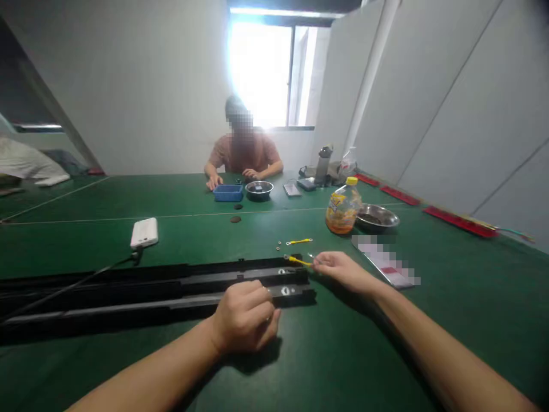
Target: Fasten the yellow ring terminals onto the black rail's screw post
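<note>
On the green table (pixel 343 366) facing a window (pixel 262 74), right fingers (pixel 326 260) pinch yellow wire (pixel 299 261), left fingers (pixel 260 315) curl

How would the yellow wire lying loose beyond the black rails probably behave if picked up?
The yellow wire is short and thin, so probably light. It lies nearly straight, suggesting it may bend a little rather than droop. The ring terminals at its ends look flat, so it would likely slide more than roll.
</note>
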`<state>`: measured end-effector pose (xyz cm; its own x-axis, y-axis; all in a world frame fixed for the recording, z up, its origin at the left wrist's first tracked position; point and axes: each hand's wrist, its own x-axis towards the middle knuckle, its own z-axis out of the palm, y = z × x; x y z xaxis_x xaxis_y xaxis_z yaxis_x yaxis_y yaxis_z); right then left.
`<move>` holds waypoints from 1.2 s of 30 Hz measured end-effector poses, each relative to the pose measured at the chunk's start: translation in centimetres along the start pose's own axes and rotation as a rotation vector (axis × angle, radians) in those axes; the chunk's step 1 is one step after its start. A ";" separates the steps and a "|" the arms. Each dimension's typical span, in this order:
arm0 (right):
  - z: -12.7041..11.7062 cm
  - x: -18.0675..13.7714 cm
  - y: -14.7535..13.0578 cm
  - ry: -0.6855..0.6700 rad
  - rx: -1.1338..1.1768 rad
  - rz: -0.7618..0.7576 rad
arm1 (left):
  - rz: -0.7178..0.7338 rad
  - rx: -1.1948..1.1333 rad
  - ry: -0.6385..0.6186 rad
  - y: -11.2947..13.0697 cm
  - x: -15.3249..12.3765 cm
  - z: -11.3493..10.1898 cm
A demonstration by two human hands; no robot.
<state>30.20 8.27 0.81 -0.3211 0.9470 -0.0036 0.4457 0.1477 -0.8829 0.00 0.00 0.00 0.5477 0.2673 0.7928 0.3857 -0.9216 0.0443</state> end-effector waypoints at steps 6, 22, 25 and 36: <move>0.1 2.5 0.3 0.174 -0.054 -0.006 | -0.027 0.003 -0.001 0.0 0.4 0.1; 3.0 4.2 -0.2 0.473 -0.512 0.170 | -0.046 0.023 -0.034 0.2 0.5 -0.3; 3.2 4.0 -0.4 0.475 -0.531 0.167 | -0.047 0.025 -0.048 0.2 0.5 -0.4; 2.4 3.5 0.4 0.405 -0.268 0.052 | -0.049 0.004 -0.053 0.4 0.6 -0.7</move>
<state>27.26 10.98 -0.69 0.0346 0.9821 0.1849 0.6689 0.1147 -0.7344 -0.04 -0.40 0.89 0.5664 0.3264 0.7567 0.4156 -0.9060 0.0798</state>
